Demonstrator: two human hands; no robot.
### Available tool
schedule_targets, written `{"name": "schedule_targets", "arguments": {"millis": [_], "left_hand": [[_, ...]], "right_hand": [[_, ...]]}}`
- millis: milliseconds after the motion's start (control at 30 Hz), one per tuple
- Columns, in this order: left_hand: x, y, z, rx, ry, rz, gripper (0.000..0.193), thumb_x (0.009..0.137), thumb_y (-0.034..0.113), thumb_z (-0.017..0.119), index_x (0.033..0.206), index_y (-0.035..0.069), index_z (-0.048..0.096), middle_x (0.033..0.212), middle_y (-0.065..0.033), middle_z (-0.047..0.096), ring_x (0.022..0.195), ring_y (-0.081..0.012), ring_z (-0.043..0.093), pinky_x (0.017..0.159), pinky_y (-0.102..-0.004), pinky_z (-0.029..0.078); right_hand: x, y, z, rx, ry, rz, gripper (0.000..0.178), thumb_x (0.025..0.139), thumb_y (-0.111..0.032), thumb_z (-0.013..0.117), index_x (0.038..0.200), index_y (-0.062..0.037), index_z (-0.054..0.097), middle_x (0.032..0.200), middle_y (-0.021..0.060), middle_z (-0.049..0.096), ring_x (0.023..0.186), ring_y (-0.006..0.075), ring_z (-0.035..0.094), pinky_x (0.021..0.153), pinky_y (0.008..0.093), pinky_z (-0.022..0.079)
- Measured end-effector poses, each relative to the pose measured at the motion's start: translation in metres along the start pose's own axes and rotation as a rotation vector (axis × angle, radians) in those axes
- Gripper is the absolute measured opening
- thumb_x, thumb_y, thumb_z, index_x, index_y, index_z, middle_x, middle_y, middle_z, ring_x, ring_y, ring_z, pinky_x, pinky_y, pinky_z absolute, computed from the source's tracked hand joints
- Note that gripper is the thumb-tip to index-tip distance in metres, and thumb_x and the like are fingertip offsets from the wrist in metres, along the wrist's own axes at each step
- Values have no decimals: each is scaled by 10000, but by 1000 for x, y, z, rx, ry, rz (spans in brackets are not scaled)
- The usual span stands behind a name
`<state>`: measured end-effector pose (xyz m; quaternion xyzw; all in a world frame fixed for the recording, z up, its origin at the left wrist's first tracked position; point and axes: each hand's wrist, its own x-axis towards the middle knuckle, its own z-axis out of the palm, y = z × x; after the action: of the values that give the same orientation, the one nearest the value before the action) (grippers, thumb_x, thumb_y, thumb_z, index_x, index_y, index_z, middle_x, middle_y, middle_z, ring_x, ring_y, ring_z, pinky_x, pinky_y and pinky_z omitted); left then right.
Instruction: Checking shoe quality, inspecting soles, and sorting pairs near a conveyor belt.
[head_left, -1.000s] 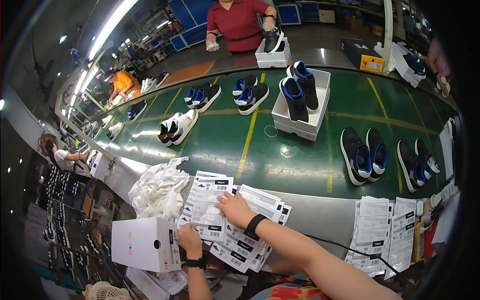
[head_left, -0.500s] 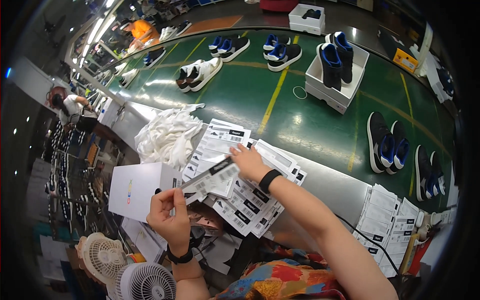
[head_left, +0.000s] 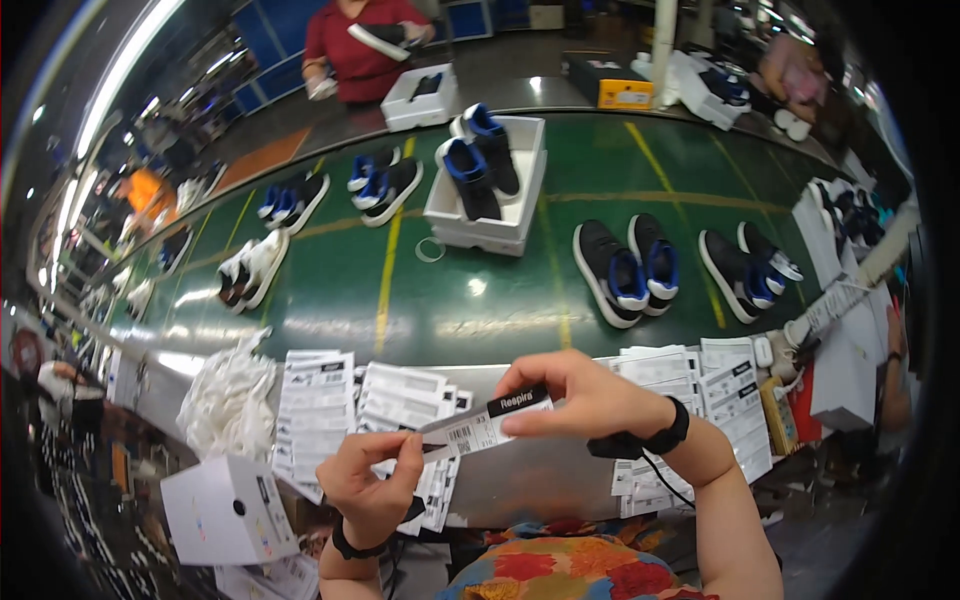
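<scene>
The left hand [head_left: 372, 478] is covering the near end of the white label strip [head_left: 478, 428], and the right hand [head_left: 580, 395] is hiding part of its far end. The forearms are running off the lower edge. The sheets of labels [head_left: 318, 400] are lying partly hidden behind both hands. The person in red [head_left: 362, 45] beyond the green belt [head_left: 470, 300] is being cut off at the top edge. Shoes at the far left [head_left: 135, 300] are blurring into the rim, too small to make out.
</scene>
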<state>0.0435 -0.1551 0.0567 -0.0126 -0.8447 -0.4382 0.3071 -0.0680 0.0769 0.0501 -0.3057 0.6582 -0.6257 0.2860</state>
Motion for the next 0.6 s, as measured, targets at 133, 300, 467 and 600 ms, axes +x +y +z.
{"name": "schedule_targets", "arguments": {"millis": [133, 300, 467, 600], "left_hand": [[2, 3, 38, -85, -175, 90, 177, 748, -38, 783, 873, -8, 660, 687, -85, 707, 597, -149, 698, 599, -243, 539], [4, 6, 49, -292, -243, -154, 502, 923, -85, 550, 1395, -44, 383, 1264, -253, 590, 986, -240, 669, 807, -309, 557], [0, -3, 46, -285, -405, -176, 443, 929, -87, 550, 1356, -73, 432, 1219, -262, 618, 906, -260, 695, 798, -311, 571], [-6, -1, 51, -116, -459, -129, 429, 925, -83, 566, 1338, -82, 449, 1245, -264, 598, 947, -265, 686, 815, -314, 571]], "right_hand": [[-45, 10, -22, -166, 231, 38, 194, 851, -174, 716, 884, -14, 611, 743, 86, 656, 671, 158, 611, 622, 309, 471], [-74, 62, -130, -497, 920, -118, 204, 838, -167, 698, 914, -7, 597, 807, 158, 677, 759, 290, 668, 682, 364, 504], [-79, 135, -246, -624, 1166, 93, 333, 849, -303, 717, 1032, -61, 578, 958, 179, 692, 940, 395, 659, 797, 428, 512], [-69, 177, -281, -653, 1188, 174, 402, 809, -353, 750, 1046, -73, 586, 974, 204, 687, 952, 414, 655, 810, 448, 513]]}}
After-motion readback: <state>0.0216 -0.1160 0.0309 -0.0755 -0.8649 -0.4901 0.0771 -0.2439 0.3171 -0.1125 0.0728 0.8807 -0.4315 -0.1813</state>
